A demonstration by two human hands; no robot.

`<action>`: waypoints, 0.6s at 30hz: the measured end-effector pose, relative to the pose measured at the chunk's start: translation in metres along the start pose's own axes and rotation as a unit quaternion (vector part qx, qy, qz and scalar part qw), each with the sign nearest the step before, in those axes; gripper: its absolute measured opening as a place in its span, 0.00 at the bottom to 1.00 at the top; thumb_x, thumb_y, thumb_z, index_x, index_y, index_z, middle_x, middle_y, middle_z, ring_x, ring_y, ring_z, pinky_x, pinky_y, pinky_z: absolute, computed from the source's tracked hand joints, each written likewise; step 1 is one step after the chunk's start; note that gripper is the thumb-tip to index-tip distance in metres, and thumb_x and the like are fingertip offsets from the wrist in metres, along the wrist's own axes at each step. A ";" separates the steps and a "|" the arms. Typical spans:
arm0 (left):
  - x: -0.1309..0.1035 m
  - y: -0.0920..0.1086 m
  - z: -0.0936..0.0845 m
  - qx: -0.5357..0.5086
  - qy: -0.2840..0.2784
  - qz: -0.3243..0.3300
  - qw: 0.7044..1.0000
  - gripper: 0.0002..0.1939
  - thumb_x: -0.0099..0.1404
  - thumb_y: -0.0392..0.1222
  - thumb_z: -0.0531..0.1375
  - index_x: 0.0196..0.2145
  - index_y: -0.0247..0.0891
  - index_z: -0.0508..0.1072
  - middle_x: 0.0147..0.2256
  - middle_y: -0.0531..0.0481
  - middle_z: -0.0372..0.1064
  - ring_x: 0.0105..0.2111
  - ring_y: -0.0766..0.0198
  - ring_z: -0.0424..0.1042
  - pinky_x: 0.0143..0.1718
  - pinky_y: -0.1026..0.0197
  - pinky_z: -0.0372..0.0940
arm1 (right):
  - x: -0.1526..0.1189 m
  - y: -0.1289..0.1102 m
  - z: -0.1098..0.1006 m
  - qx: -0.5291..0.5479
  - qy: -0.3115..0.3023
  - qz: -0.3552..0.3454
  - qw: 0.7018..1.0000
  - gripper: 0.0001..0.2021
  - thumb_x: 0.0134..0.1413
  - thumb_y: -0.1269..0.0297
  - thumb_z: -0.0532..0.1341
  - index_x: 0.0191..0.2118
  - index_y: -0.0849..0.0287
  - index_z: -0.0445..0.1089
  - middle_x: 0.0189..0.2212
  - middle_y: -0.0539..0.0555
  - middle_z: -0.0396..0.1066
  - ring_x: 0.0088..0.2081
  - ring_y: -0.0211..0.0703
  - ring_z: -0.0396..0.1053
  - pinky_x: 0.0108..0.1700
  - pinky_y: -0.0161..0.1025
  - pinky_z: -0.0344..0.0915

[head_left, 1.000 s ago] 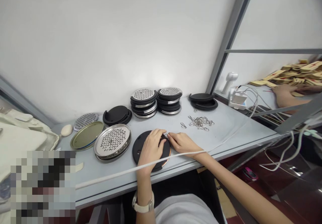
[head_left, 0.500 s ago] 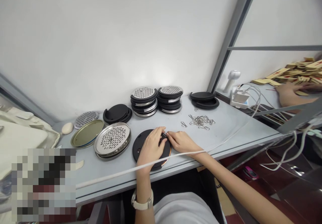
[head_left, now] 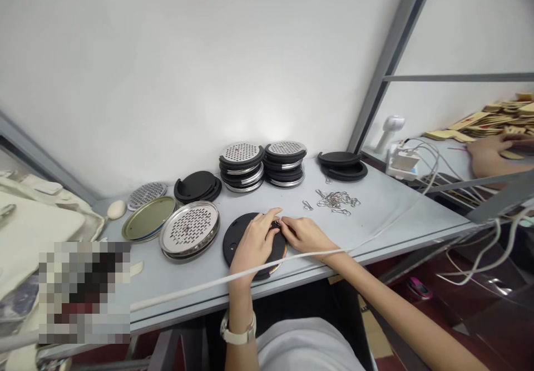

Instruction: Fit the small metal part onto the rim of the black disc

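Note:
A round black case (head_left: 238, 228) with small holes and a coppery rim on its right lies at the table's front edge. My left hand (head_left: 253, 244) rests across it, gripping it with thumb and fingers bent over its top. At the case's upper right edge, my right hand (head_left: 303, 233) pinches a small silvery metal clip (head_left: 276, 223), mostly hidden by the fingertips. Behind that hand lies a loose pile of similar metal clips (head_left: 334, 199), with a single one apart to its left. To the left of the case sits a silver perforated disc (head_left: 189, 229) on other discs.
Two stacks of black cases with perforated tops (head_left: 241, 152) stand by the wall. More black cases (head_left: 198, 186) and an olive lid (head_left: 149, 219) lie left. A white cable (head_left: 187, 291) crosses before my wrists. Another person's hand (head_left: 486, 151) is right, by wooden pieces.
My hands stay at the black case; the left fingers shift slightly by the clip and the right fingertips remain closed on it. The whole view has shifted a little.

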State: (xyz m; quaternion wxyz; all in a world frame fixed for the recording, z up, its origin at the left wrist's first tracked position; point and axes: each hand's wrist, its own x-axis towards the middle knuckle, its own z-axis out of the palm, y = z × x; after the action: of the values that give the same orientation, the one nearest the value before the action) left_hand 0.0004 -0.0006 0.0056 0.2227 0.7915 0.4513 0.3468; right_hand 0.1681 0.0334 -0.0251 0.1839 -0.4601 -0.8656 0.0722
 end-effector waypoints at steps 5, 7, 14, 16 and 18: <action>0.000 0.000 0.000 -0.011 -0.001 -0.005 1.000 0.22 0.64 0.28 0.51 0.53 0.46 0.63 0.44 0.50 0.66 0.47 0.62 0.65 0.51 0.57 0.60 | 0.000 0.000 0.000 0.002 0.003 0.003 1.000 0.14 0.63 0.66 0.46 0.31 0.61 0.66 0.25 0.53 0.72 0.24 0.37 0.67 0.28 0.34 0.47; 0.000 0.000 0.001 -0.015 -0.002 -0.007 1.000 0.22 0.64 0.28 0.51 0.53 0.45 0.63 0.43 0.50 0.67 0.47 0.62 0.66 0.51 0.57 0.60 | -0.001 0.000 -0.001 0.000 0.003 0.007 1.000 0.14 0.63 0.66 0.46 0.31 0.61 0.66 0.25 0.53 0.72 0.24 0.37 0.67 0.28 0.34 0.47; 0.000 -0.001 0.000 -0.019 -0.001 -0.006 1.000 0.21 0.64 0.29 0.51 0.53 0.45 0.63 0.43 0.49 0.67 0.46 0.61 0.66 0.50 0.56 0.61 | -0.001 -0.002 -0.001 -0.002 0.003 0.015 1.000 0.15 0.63 0.65 0.46 0.32 0.61 0.67 0.25 0.54 0.72 0.25 0.37 0.68 0.29 0.34 0.48; 0.000 0.000 0.000 -0.019 -0.003 -0.007 1.000 0.21 0.64 0.29 0.51 0.52 0.45 0.64 0.43 0.49 0.67 0.46 0.61 0.66 0.50 0.56 0.61 | -0.001 -0.003 -0.002 -0.001 0.002 0.018 1.000 0.15 0.63 0.65 0.46 0.32 0.61 0.68 0.25 0.54 0.73 0.25 0.38 0.68 0.29 0.34 0.48; 0.000 0.001 0.000 -0.018 -0.004 -0.008 1.000 0.21 0.64 0.29 0.51 0.52 0.45 0.64 0.43 0.49 0.67 0.46 0.61 0.66 0.50 0.56 0.61 | -0.001 -0.003 -0.002 0.002 0.002 0.021 1.000 0.15 0.63 0.65 0.46 0.32 0.61 0.68 0.25 0.54 0.73 0.25 0.38 0.68 0.29 0.34 0.48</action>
State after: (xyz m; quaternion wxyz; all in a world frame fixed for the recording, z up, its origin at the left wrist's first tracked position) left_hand 0.0006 -0.0009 0.0063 0.2413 0.7851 0.4505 0.3500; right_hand 0.1673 0.0311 -0.0224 0.1851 -0.4774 -0.8555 0.0773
